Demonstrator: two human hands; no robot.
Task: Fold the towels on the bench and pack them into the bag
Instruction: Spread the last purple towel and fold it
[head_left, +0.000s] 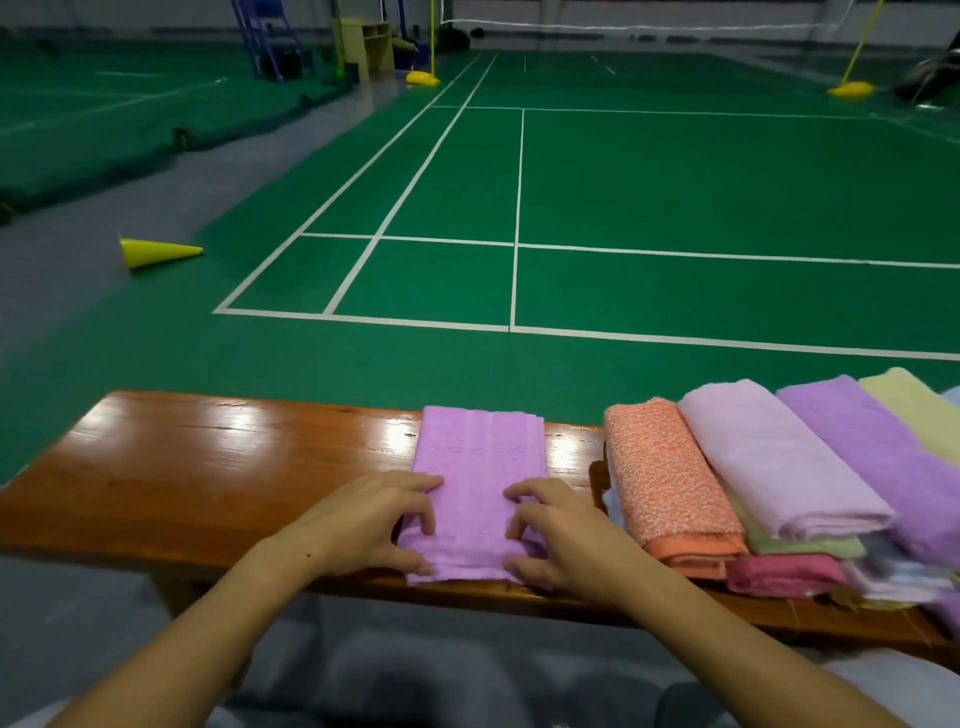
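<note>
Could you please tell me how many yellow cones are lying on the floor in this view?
1: the cone lies on its side on the grey floor, left of the court lines. Others may be out of view.

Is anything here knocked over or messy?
Yes. A yellow cone lies tipped on its side on the grey floor, left of the court. The towel pile on the bench is uneven, its edges not lined up.
</note>
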